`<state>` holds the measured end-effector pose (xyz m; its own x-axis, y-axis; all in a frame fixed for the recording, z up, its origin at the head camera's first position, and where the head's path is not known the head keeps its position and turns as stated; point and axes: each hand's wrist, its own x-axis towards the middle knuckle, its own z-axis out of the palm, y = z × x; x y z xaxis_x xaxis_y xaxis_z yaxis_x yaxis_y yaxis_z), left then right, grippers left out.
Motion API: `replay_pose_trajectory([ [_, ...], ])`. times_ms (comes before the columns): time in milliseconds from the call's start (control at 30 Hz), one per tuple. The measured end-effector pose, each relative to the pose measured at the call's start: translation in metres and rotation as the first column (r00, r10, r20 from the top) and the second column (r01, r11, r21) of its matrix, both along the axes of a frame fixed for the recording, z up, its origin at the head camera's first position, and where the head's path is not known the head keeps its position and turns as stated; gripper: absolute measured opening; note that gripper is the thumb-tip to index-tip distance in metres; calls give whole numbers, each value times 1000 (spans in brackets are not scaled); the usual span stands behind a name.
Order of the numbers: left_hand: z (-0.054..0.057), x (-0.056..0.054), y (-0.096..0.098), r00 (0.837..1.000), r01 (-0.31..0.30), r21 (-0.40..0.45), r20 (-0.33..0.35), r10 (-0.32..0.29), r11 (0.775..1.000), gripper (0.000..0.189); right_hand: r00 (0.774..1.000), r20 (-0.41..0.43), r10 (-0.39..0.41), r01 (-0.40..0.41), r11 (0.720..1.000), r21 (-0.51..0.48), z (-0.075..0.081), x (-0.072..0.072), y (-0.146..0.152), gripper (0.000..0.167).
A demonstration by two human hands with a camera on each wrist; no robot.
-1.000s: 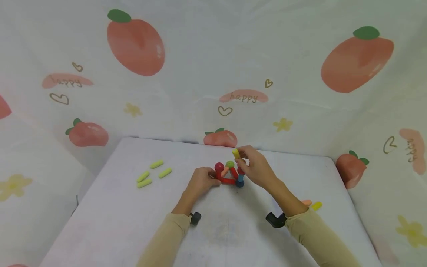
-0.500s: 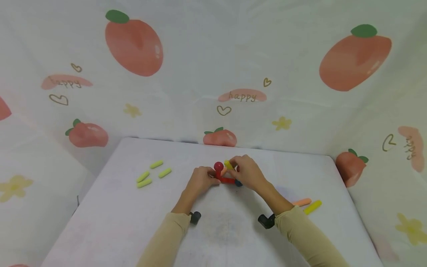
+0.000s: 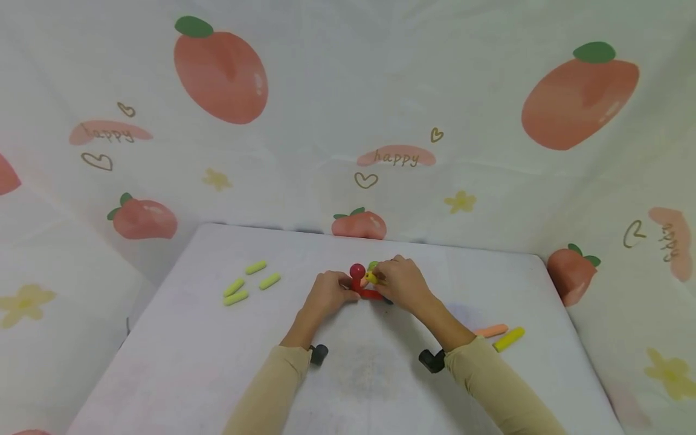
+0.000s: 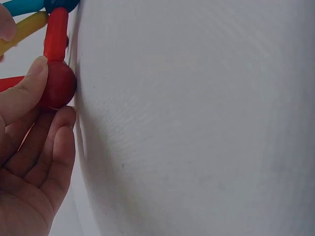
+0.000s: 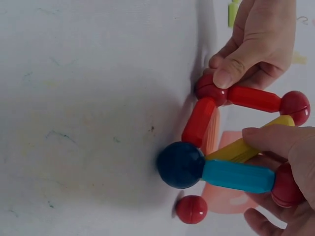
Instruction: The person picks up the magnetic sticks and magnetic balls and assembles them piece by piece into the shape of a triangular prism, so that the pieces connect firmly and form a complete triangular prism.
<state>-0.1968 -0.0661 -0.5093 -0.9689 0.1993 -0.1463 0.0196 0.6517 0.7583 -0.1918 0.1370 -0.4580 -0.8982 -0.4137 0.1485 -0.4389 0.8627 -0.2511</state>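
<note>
My left hand (image 3: 327,293) pinches a lower red ball (image 5: 210,88) of a ball-and-rod construction, thumb on top. From that ball one red rod (image 5: 253,98) rises to an upper red ball (image 3: 357,272); another red rod (image 5: 199,123) runs to a dark blue ball (image 5: 180,164). My right hand (image 3: 404,283) pinches a yellow rod (image 5: 234,150), which slants between the dark blue ball and the upper red ball. A light blue rod (image 5: 238,175) joins the dark blue ball to another red ball (image 5: 288,187) by my right fingers. A green ball (image 3: 373,265) is partly hidden behind.
Several yellow-green rods (image 3: 269,281) lie on the white table (image 3: 217,362) to the left. At the right are a salmon rod (image 3: 492,330) and a yellow rod (image 3: 509,339). Another red ball (image 5: 191,209) shows beside the dark blue ball in the right wrist view.
My right hand has come down and left with the yellow rod, from above the construction to beside the upper red ball. The rod has tilted. My left hand has stayed in place.
</note>
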Motion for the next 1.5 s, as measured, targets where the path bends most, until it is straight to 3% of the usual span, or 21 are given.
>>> replay_pose_trajectory([
  [233, 1, 3, 0, 1000, 4, 6, -14, -4, 1000, 29, 1000, -7, 31, -31, 999, 17, 3, 0, -1, 18],
  [667, 1, 1, 3, 1000, 7, -25, -24, -8, 1000, 27, 997, -27, 75, -72, 994, 86, 6, 0, -1, 31],
  [733, 1, 1, 3, 1000, 7, -25, -25, -8, 1000, 27, 997, -7, 78, -78, 996, 34, 4, 0, 4, 40],
  [833, 1, 1, 3, 1000, 12, -26, -23, -13, 1000, 29, 995, 94, 44, -32, 991, -131, 0, 1, 16, 59],
  [967, 1, 2, 3, 1000, 3, -27, -13, -3, 1000, 31, 965, 262, -19, 114, 928, -354, -14, 7, 35, 71],
  [1067, 3, 2, 1, 1000, -8, -22, 4, 9, 1000, 32, 941, 336, -51, 196, 888, -417, -31, 14, 42, 60],
  [1233, 3, 2, 0, 999, -11, -11, 34, 12, 1000, 33, 949, 301, -90, 229, 854, -467, -55, 21, 41, 30],
  [1400, 4, 5, -1, 999, -14, -54, 30, 16, 998, 41, 945, 292, -144, 274, 837, -473, -62, 25, 42, 21],
  [1500, 9, 7, -13, 999, -48, -77, 8, 48, 996, 47, 945, 295, -139, 270, 840, -471, -63, 26, 42, 20],
])
